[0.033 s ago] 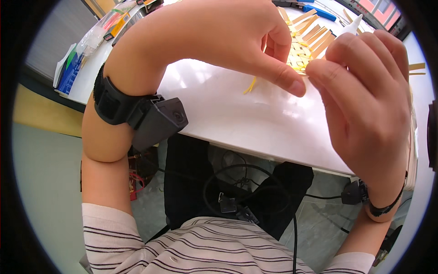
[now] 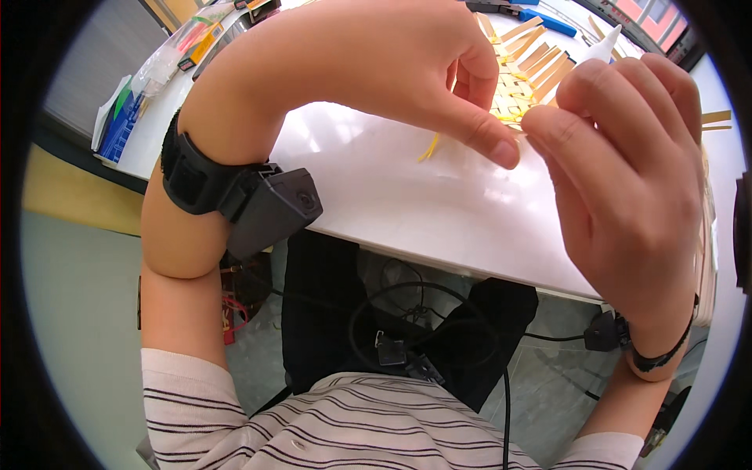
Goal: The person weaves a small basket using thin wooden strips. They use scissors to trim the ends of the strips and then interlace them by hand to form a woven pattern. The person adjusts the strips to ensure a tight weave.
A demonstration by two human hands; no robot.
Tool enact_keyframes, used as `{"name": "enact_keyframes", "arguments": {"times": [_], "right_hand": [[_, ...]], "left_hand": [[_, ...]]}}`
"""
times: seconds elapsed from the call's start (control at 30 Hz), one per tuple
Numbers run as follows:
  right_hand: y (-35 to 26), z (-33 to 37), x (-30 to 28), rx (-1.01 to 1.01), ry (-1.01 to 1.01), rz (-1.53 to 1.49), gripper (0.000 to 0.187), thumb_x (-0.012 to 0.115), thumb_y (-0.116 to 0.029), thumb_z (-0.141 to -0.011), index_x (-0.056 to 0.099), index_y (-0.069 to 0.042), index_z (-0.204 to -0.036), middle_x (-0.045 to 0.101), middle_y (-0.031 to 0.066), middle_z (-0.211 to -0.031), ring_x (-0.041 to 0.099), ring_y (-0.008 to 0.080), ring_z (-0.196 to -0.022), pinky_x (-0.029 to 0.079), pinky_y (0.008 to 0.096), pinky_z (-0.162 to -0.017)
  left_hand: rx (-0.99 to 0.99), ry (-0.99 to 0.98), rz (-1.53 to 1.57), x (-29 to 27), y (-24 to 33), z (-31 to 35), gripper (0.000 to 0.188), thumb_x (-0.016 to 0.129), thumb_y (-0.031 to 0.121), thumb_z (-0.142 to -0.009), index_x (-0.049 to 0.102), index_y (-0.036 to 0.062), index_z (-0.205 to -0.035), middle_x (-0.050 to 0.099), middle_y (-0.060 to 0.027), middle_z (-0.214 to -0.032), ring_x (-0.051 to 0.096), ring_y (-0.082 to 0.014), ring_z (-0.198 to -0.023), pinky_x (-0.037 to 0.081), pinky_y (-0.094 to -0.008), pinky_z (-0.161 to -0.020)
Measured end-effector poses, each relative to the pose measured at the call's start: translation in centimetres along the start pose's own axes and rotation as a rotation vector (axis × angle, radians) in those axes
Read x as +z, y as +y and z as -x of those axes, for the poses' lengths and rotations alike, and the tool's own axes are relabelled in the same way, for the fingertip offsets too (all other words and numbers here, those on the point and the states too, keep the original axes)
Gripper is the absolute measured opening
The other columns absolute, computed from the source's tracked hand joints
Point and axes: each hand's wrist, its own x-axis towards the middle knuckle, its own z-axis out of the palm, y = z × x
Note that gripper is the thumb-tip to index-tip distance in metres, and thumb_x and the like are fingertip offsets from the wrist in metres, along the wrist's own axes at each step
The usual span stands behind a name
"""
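Observation:
A small woven piece (image 2: 513, 92) of flat tan strips, with thin yellow strands laced through it, sits at the far side between my hands. Several loose strip ends fan out along its right edge. My left hand (image 2: 423, 74) reaches across from the left, its fingers curled at the weave's left edge and the thumb stretched toward its near corner. At that corner, my right hand (image 2: 627, 149) has thumb and forefinger pinched together; what lies between the fingertips is too small to see. A yellow strand end (image 2: 428, 146) hangs out below my left hand onto the white table (image 2: 392, 196).
Behind my right hand stands a white pointed nozzle (image 2: 605, 43). A blue-handled tool (image 2: 548, 22) lies at the far edge. Clear plastic packaging (image 2: 160, 66), a yellow box (image 2: 201, 43) and a blue packet (image 2: 117, 129) are at the left. Black cables (image 2: 423, 298) hang below the table.
My left thumb and right hand have shifted very slightly to the left. The woven piece stays where it was.

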Motion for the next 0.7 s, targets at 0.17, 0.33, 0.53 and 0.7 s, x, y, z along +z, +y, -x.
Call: {"name": "enact_keyframes", "arguments": {"times": [0.17,0.33,0.53,0.7], "right_hand": [[-0.6,0.1,0.3,-0.001,0.069,0.047,0.023,0.078,0.000,-0.070,0.067,-0.002,-0.090,0.060,0.0095,-0.092,0.059,0.0286,-0.086,0.046,0.0446,-0.088],[-0.8,0.3,-0.1,-0.007,0.048,0.071,0.025,0.078,0.000,-0.069,0.068,-0.002,-0.091,0.060,0.0088,-0.091,0.060,0.0277,-0.085,0.046,0.0443,-0.088],[-1.1,0.4,-0.4,0.013,0.036,0.054,0.027,0.078,0.001,-0.068,0.068,-0.001,-0.093,0.059,0.0085,-0.090,0.060,0.0269,-0.083,0.047,0.0440,-0.087],[-1.5,0.5,-0.5,0.032,0.084,0.045,0.026,0.078,0.002,-0.068,0.067,-0.001,-0.092,0.058,0.0088,-0.087,0.059,0.0271,-0.079,0.047,0.0425,-0.082]], "left_hand": [[0.273,0.247,-0.285,2.8,-3.0,0.0,0.028,0.084,0.025,-0.078,0.074,0.0020,-0.090,0.072,-0.0086,-0.089,0.067,-0.0231,-0.087,0.053,-0.0327,-0.079],[0.246,0.214,-0.267,2.6,-3.5,0.1,0.023,0.081,0.021,-0.079,0.073,0.0022,-0.088,0.072,-0.0090,-0.091,0.067,-0.0230,-0.087,0.053,-0.0334,-0.081],[0.293,0.207,-0.267,2.4,-3.7,-0.1,0.017,0.077,0.017,-0.080,0.073,0.0023,-0.087,0.071,-0.0084,-0.090,0.067,-0.0226,-0.087,0.053,-0.0337,-0.081],[0.265,0.188,-0.243,2.4,-3.5,0.0,0.017,0.077,0.016,-0.079,0.072,0.0024,-0.088,0.071,-0.0080,-0.090,0.067,-0.0228,-0.087,0.053,-0.0338,-0.080]]}}
